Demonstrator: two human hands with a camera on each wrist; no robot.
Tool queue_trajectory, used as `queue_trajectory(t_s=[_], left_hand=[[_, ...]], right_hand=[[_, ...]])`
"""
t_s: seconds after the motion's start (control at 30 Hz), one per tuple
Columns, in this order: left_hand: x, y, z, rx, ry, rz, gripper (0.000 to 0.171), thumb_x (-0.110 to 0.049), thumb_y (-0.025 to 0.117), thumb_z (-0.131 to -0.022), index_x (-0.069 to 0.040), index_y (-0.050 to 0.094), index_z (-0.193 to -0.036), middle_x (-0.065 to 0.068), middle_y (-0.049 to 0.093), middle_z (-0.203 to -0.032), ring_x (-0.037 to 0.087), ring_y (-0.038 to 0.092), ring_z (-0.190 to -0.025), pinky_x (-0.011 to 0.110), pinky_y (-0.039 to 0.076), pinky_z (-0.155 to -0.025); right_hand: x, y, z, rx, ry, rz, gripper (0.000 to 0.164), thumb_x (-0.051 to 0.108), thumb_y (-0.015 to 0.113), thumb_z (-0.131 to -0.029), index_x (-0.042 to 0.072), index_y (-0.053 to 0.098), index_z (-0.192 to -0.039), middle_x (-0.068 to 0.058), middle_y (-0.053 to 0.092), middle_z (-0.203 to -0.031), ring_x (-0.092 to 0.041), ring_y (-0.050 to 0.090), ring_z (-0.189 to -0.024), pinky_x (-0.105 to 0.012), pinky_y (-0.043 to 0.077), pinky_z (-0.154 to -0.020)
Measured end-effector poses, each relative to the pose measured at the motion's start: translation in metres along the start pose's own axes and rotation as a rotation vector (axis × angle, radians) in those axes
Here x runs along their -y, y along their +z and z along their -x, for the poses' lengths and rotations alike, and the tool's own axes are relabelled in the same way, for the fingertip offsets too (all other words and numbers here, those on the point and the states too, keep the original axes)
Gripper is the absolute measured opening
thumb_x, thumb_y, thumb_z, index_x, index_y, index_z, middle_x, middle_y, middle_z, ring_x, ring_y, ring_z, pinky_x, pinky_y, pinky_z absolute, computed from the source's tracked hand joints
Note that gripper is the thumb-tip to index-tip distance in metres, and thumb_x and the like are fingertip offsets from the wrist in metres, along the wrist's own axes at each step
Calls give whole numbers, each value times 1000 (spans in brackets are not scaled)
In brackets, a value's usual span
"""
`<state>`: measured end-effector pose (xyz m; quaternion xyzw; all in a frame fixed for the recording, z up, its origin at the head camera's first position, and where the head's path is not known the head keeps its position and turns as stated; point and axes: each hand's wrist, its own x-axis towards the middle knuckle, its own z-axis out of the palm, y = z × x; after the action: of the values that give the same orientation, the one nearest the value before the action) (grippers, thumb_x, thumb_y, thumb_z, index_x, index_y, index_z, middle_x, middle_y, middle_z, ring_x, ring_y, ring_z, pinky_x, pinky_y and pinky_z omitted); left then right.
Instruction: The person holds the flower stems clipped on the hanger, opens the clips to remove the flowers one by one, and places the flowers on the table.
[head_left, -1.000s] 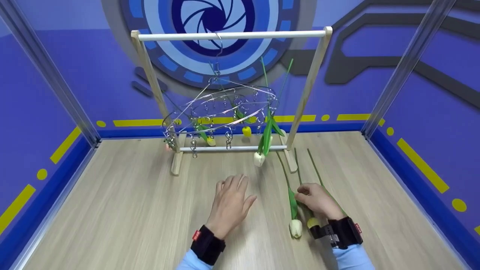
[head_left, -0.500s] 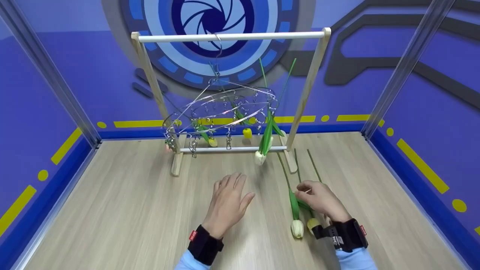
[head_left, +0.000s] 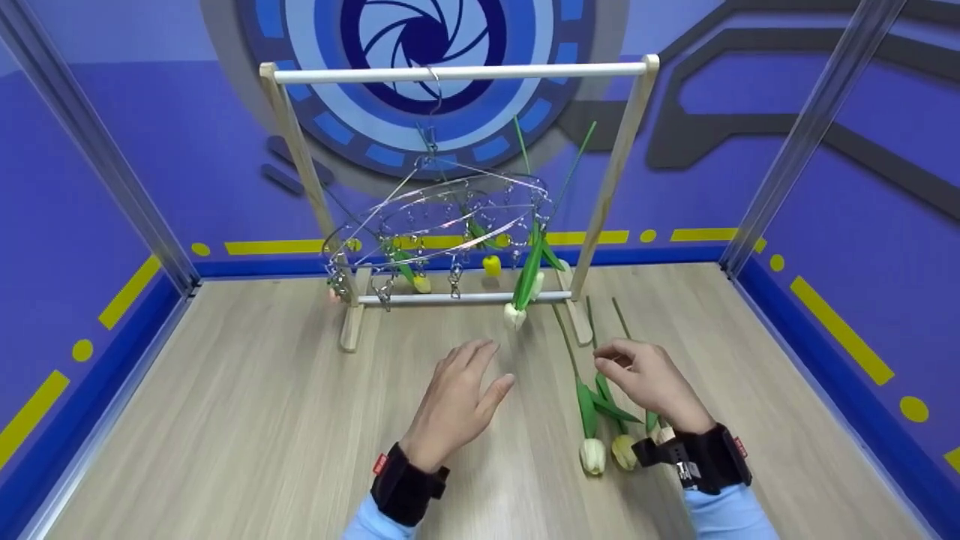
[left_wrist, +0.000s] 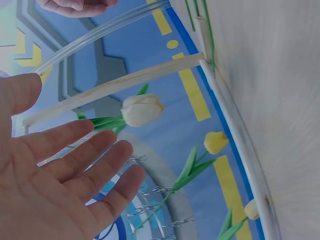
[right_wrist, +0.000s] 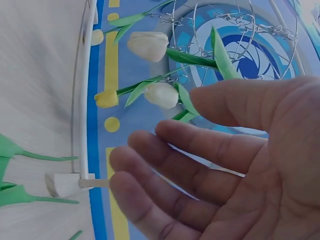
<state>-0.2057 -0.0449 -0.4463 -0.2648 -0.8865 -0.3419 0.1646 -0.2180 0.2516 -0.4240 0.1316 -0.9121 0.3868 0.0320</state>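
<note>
My left hand (head_left: pixel 456 401) hovers over the middle of the table, fingers spread and holding nothing, as its palm in the left wrist view confirms. Loosely bent, the fingers of my right hand (head_left: pixel 656 379) are also bare, above the stems of the tulips lying at the right. Among those are a white tulip (head_left: pixel 592 456), a yellowish tulip (head_left: pixel 624 452) and a third flower partly hidden under my right wrist. From a round metal clip hanger (head_left: pixel 442 225) several tulips hang heads down, including a white tulip (head_left: pixel 515 315) at its right and a yellow tulip (head_left: pixel 491 265) farther back.
A wooden rack (head_left: pixel 616 180) with a white top bar (head_left: pixel 510 72) carries the hanger, which tilts down to the left. Its right foot (head_left: pixel 577 324) stands beside the lying stems. Patterned blue walls (head_left: pixel 847 225) enclose the wooden table (head_left: pixel 225 420) at the back and sides.
My right hand has risen slightly away from the lying tulips, uncovering more of their leaves and the yellowish head. My left hand has barely shifted. The hanging tulips sway a little.
</note>
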Motion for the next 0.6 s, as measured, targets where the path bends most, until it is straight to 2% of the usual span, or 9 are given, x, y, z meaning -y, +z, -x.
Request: queue_trajectory(t_s=[0.2,0.37,0.43,0.6], left_hand=[[-11,-12,-12,-27,58,23,48,-32,60,-106,0,58,-142,17,61,-138,31,59,-127,49,46,-109],[-25,-21,-26,-37,115,-36,48,-32,61,-106,-2,57,-144,15,61,-138,29,60,-124,48,48,-105],[-30,-24,-31,-42,137,-71,48,-32,60,-106,-2,57,-143,14,61,-139,29,59,-125,49,48,-105],[-41,-31,-43,-34,165,-93,50,-33,60,-106,-2,55,-145,14,59,-141,29,57,-130,50,46,-108]], right_hand=[[6,-7,-12,-6,-69,16,18,11,63,-103,3,74,-115,-9,75,-106,-27,70,-97,-45,55,-87],[14,-14,-24,-4,-106,15,20,10,63,-103,2,73,-118,-11,75,-108,-26,70,-94,-40,56,-84],[17,-16,-29,-12,-132,9,19,10,63,-103,2,73,-117,-11,75,-107,-25,70,-92,-38,55,-82],[24,-21,-42,-47,-192,-22,16,8,63,-103,2,73,-113,-10,74,-100,-25,70,-86,-32,54,-76]])
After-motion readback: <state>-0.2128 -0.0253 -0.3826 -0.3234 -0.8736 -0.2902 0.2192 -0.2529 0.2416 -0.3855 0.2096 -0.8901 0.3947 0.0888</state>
